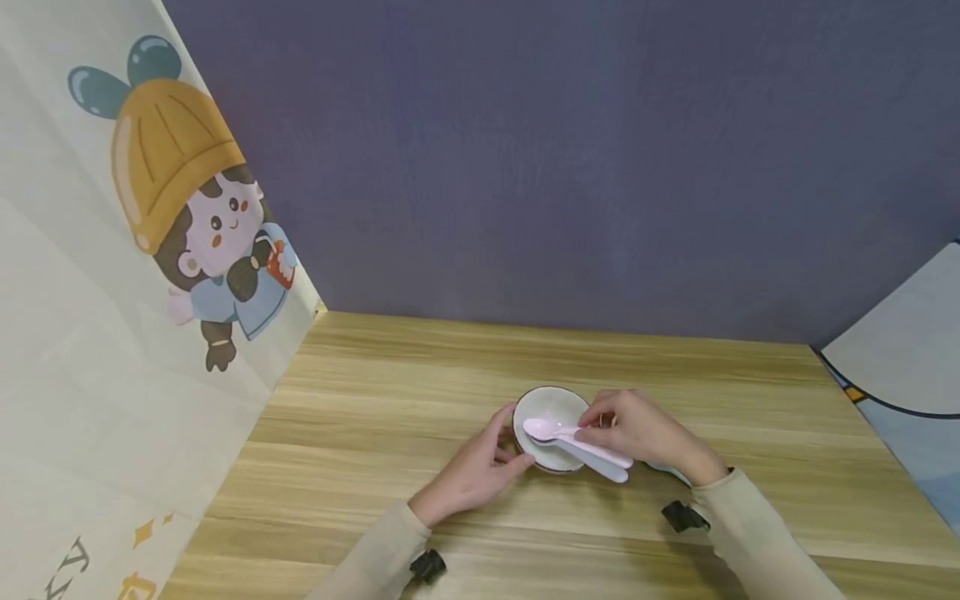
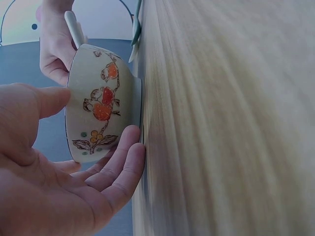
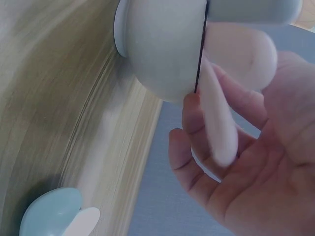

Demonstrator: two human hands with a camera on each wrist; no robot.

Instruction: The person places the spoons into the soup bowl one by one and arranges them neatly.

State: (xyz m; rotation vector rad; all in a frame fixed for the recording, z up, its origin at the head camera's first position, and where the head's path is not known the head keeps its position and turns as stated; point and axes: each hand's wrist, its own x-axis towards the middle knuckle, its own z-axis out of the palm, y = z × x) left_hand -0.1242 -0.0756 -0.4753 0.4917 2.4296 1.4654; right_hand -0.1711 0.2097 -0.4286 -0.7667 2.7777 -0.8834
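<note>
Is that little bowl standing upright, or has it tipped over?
Upright: the bowl sits base-down on the wooden table, its opening facing up, with spoon handles sticking out over its rim.

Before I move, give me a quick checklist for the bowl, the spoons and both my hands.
1. Bowl upright on the table: ok.
2. Left hand steadying the bowl: ok, it holds the side.
3. Grey spoon in the bowl: ok, handle over the rim.
4. Right hand free: not ok, it holds a pink spoon.
5. Firmness of that hold: cannot tell.
6. Teal object apart from the bowl: ok, on the table to the right.
</note>
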